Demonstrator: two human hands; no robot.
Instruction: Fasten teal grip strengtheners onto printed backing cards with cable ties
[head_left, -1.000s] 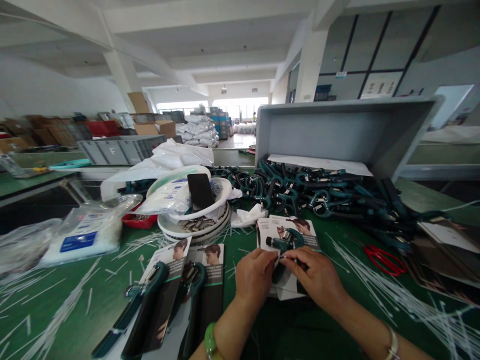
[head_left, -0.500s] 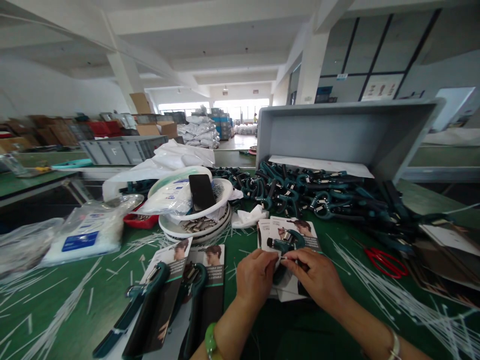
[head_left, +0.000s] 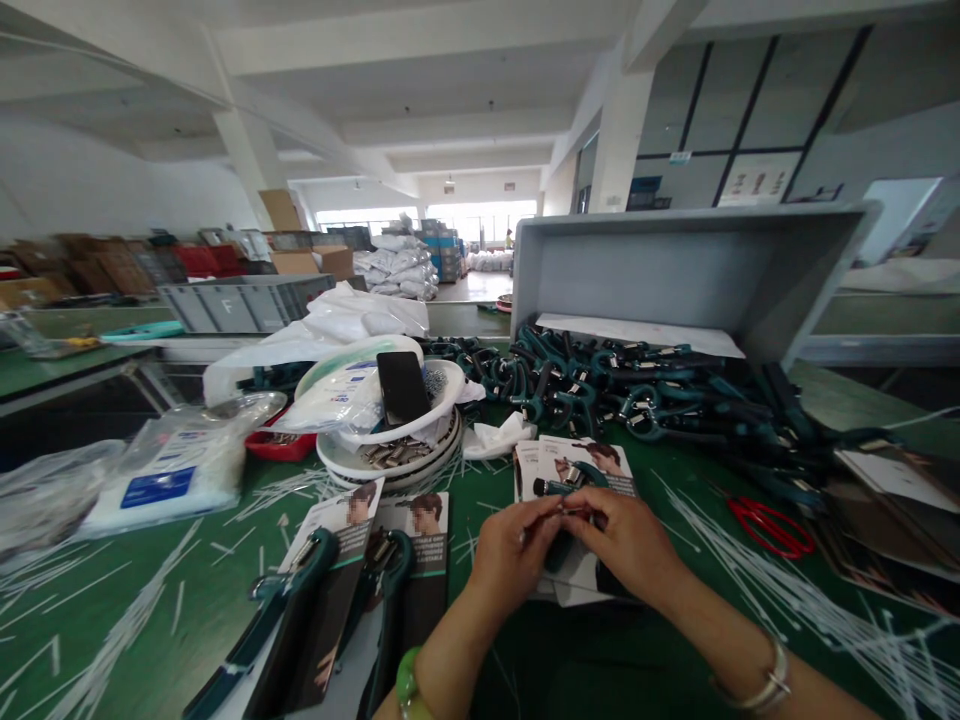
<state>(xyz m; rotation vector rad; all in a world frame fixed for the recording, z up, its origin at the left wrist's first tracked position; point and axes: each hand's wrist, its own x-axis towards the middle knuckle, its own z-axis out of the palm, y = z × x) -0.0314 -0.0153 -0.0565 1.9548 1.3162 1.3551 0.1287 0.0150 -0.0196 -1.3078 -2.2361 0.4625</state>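
My left hand (head_left: pixel 510 560) and my right hand (head_left: pixel 626 540) meet over a stack of printed cards (head_left: pixel 581 590). Both are closed, with thumbs and fingertips pinched together around something too small to make out. Beneath and just behind the fingers, a dark teal hand grip (head_left: pixel 551 487) lies on the top card, partly hidden by my hands. To the left, two carded grips (head_left: pixel 300 590) (head_left: pixel 390 600) lie side by side on the green table. Long white ties (head_left: pixel 739 555) are spread right of my right hand, and more (head_left: pixel 139 620) lie at the far left.
Behind my hands, many teal grips (head_left: pixel 660 390) spill from a tipped grey bin (head_left: pixel 675 270). White bowls (head_left: pixel 390 465) with metal parts and a phone (head_left: pixel 403 387) stand left of centre. Red scissors (head_left: pixel 769 527) and dark cards (head_left: pixel 892 530) are at right; a plastic bag (head_left: pixel 180 460) is at left.
Both hands have drawn closer together and their fingertips now overlap. The thin white piece visible between them earlier is mostly hidden. My right wrist has turned slightly.
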